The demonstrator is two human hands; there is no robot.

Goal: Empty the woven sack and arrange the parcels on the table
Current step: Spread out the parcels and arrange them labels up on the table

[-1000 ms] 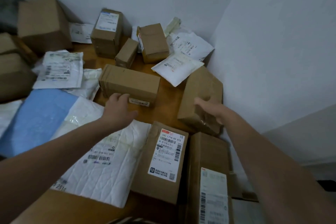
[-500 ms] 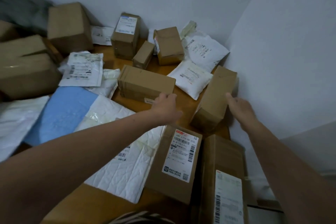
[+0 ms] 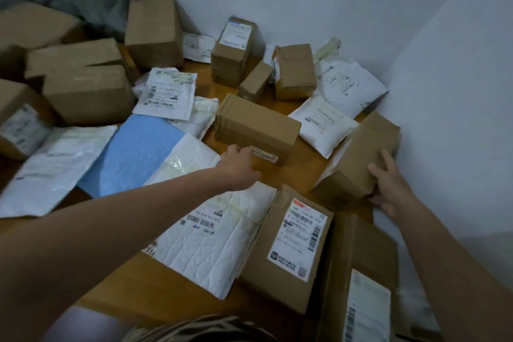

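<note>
Parcels cover a wooden table (image 3: 155,286) set in a room corner. My left hand (image 3: 238,166) is against the near face of a long brown box (image 3: 255,122) in the middle, its fingers bent at the box's lower edge beside a small label. Whether they grip it is hidden. My right hand (image 3: 388,183) holds the near end of a tilted brown box (image 3: 358,153) by the right wall, fingers spread over the top and thumb below. That box leans with its far end raised.
White mailers (image 3: 213,241) and a blue mailer (image 3: 133,153) lie at the left and front. Labelled boxes (image 3: 294,253) sit at the near right, with several more boxes (image 3: 152,30) along the back wall. Striped material (image 3: 194,327) shows at the bottom edge.
My right hand slid from the tilted box's side to its near end and took hold. My left hand moved left along the long box's near face. The view shifted right.
</note>
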